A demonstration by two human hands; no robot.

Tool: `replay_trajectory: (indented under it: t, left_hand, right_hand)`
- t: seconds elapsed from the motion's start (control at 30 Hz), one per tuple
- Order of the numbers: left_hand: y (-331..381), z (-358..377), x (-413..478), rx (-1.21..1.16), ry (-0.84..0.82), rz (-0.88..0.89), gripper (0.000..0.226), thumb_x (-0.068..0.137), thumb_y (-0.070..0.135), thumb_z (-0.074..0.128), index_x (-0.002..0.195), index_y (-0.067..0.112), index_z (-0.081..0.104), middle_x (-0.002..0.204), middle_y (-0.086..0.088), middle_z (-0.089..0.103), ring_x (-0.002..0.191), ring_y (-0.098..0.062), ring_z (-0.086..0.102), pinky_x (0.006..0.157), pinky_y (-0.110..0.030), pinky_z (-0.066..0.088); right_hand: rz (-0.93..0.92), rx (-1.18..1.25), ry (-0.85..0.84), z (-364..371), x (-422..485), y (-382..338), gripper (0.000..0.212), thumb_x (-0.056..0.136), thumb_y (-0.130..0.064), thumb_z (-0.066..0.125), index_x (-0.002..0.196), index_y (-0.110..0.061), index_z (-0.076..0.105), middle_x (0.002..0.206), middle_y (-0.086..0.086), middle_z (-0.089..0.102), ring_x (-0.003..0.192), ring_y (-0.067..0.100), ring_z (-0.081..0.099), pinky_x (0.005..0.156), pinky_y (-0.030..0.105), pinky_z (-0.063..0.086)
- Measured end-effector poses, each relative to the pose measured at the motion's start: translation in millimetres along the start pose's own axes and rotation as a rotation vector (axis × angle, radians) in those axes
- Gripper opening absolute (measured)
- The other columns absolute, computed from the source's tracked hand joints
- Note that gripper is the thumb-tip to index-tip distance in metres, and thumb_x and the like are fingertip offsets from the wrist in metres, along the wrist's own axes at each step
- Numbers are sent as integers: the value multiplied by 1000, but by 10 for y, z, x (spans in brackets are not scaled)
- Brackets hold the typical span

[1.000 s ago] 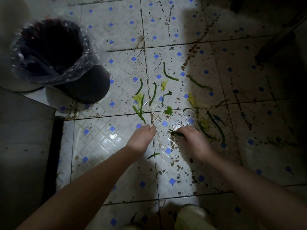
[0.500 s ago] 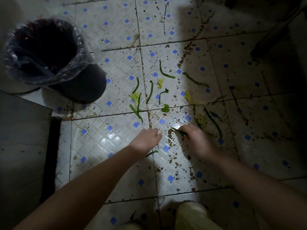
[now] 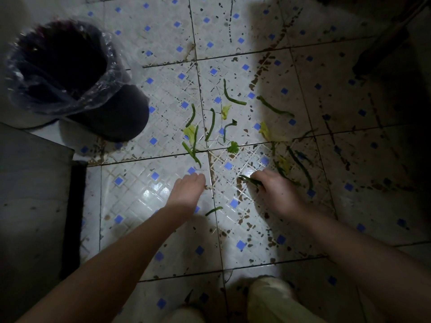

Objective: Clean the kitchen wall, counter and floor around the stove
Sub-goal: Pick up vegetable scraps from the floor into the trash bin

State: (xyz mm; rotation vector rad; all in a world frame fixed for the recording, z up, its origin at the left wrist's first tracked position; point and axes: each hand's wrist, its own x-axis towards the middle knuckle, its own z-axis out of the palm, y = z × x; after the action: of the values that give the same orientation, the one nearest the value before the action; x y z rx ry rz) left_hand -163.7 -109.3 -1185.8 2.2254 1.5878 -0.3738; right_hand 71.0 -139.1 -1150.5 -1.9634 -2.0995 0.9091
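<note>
Right of the plastic-lined dark bin, thin curved green strips litter the glossy, stained tile floor. The right hand pinches one strip; for the left hand I cannot tell.

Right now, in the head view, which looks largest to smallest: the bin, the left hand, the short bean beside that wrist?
1. bin
2. left hand
3. short bean
None of them look alike in size.
</note>
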Motion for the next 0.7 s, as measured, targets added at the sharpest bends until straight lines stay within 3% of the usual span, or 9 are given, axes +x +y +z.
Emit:
replay_trajectory:
  t: [0.1, 0.23, 0.43, 0.7]
  left_hand:
    - [47, 67, -39, -67, 52, 31, 34, 82, 2, 59, 108, 21, 48, 97, 2, 52, 87, -18, 48, 75, -27, 31]
    - [41, 113, -51, -120, 82, 29, 22, 97, 19, 49, 119, 19, 49, 108, 0, 56, 96, -19, 51, 82, -29, 36]
    - [27, 95, -29, -63, 32, -4, 10, 98, 18, 47, 106, 14, 51, 104, -6, 54, 91, -21, 47, 76, -30, 36]
    - [87, 30, -137, 61, -11, 54, 37, 81, 1, 65, 113, 11, 49, 111, -8, 48, 98, -22, 47, 80, -28, 40]
  right_hand:
    - [-5, -19, -5, 12, -5, -3, 35, 89, 2, 47, 117, -16, 59, 103, 4, 59, 96, 20, 54, 75, 27, 43]
    - [3, -27, -19, 17, -14, 11, 35, 89, 1, 47, 118, -17, 58, 104, 4, 59, 96, 20, 54, 75, 27, 43]
    - [10, -41, -16, 39, -7, 11, 38, 89, 3, 47, 119, -18, 56, 106, 3, 59, 96, 19, 54, 74, 27, 44]
    - [-36, -71, -29, 52, -5, 10, 39, 86, 5, 48, 117, -16, 57, 102, 4, 59, 93, 20, 54, 69, 26, 38]
